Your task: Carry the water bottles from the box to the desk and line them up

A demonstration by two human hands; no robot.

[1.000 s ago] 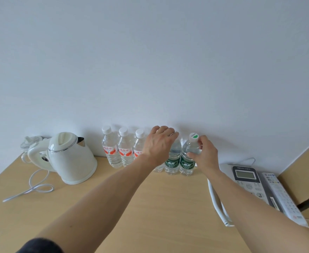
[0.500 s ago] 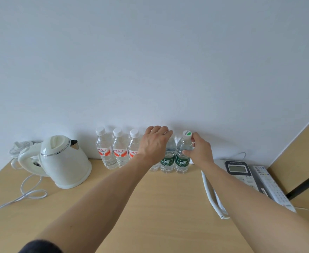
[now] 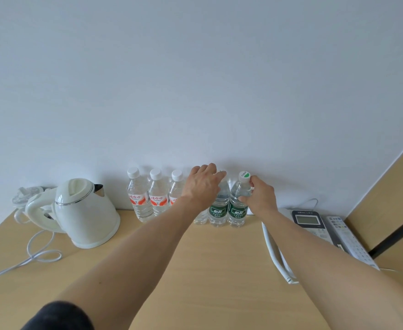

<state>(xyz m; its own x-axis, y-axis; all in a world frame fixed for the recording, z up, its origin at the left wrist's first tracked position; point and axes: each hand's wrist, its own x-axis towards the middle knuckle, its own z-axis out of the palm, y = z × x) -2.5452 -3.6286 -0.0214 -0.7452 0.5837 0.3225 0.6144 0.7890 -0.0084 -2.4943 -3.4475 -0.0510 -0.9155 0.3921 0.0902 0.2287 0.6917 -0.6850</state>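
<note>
Change: nothing moved, both my hands stay on bottles.
Left hand point(image 3: 204, 185): curled over a bottle top right of kettle point(image 3: 83, 210).
Right hand point(image 3: 261, 198): pinching end green-label bottle point(image 3: 238, 203).
Labels: unreadable.

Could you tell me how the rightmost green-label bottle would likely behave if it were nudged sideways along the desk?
The rightmost green-label bottle looks full, so probably heavy for its size. Tall and narrow, it may tip rather than slide. The neighbouring green-label bottle stands close and would likely get bumped.
</note>
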